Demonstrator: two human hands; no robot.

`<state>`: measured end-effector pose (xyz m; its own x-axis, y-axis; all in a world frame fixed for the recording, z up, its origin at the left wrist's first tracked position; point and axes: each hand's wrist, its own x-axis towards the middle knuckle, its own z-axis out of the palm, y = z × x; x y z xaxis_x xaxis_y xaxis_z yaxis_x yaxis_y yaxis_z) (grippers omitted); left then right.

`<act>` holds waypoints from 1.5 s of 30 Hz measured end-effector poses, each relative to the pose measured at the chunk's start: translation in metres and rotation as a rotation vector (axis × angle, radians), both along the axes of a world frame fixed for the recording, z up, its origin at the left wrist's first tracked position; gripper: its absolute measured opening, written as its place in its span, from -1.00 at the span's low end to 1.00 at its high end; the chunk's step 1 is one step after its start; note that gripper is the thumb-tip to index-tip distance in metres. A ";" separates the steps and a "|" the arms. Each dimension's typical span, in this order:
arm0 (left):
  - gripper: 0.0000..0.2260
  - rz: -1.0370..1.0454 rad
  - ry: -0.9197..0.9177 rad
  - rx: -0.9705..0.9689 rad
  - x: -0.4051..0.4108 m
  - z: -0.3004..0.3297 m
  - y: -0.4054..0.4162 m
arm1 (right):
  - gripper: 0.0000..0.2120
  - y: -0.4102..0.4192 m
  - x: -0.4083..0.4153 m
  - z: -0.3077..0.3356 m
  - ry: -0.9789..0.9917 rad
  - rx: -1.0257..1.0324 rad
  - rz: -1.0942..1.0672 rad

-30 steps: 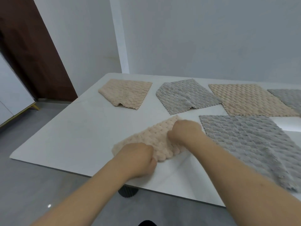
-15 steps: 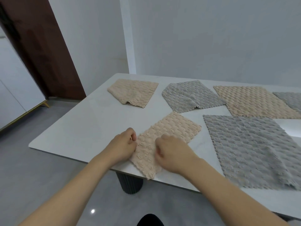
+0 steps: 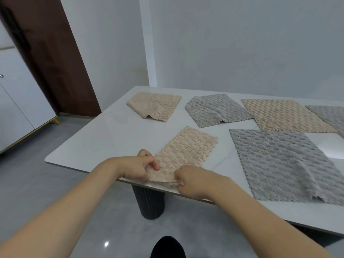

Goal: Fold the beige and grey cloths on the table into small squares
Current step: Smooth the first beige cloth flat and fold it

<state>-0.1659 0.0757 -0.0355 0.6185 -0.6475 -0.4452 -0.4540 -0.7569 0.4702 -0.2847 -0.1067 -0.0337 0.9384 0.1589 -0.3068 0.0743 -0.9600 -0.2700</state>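
left hand [image 3: 139, 167]: lower centre of frame, fingers curled, pinching the near left corner of the beige cloth at the table edge
right hand [image 3: 193, 181]: just right of the left hand, fingers curled tight, gripping the cloth's near right corner; fingertips hidden under the fabric
beige cloth in hand [image 3: 184, 151]: centre of frame, a long strip running up-right from the near table edge; near end lifted slightly off the table by both hands, far end flat
large grey cloth [image 3: 283, 164]: right of centre, spread flat, unfolded, one crease near its lower right; just beside the held cloth, not touching
folded beige cloth [image 3: 154, 106]: upper centre-left, at the far side of the table, folded, lying flat
folded grey cloth [image 3: 216, 108]: upper centre, right of the folded beige one, apart from it
flat beige cloth [image 3: 283, 114]: upper right, spread open; near corner overlaps or touches the large grey cloth's far edge, cannot tell which
far grey cloth [image 3: 329, 114]: right edge of frame, cut off, lying over the flat beige cloth's right side
table [image 3: 104, 138]: white top, rounded corner at left, dark ribbed pedestal leg [image 3: 149, 202] below centre
door [image 3: 46, 53]: dark brown, upper left
cabinet [image 3: 16, 101]: white, left edge of frame
floor [image 3: 37, 183]: grey tile, lower left
dark shape [image 3: 167, 247]: bottom centre, black, cannot tell what it is
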 end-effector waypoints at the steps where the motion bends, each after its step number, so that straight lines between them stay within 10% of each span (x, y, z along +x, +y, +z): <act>1: -0.61 -0.036 -0.022 0.058 -0.003 0.001 -0.001 | -0.94 -0.005 0.001 0.004 0.033 0.010 -0.013; 16: -0.77 -0.033 -0.017 -0.269 0.027 0.014 -0.036 | -0.83 -0.082 0.028 0.038 0.263 0.409 -0.323; 23: -0.83 0.216 -0.021 -0.544 0.068 0.003 -0.087 | -0.73 -0.114 0.067 0.043 0.046 0.224 -0.367; 38: -0.64 0.296 -0.189 -0.370 0.126 -0.038 -0.155 | -0.85 -0.154 0.133 -0.005 -0.045 -0.045 -0.446; 45: -0.62 0.344 -0.254 -0.320 0.121 -0.035 -0.159 | -0.59 -0.121 0.153 -0.036 -0.295 -0.182 -0.361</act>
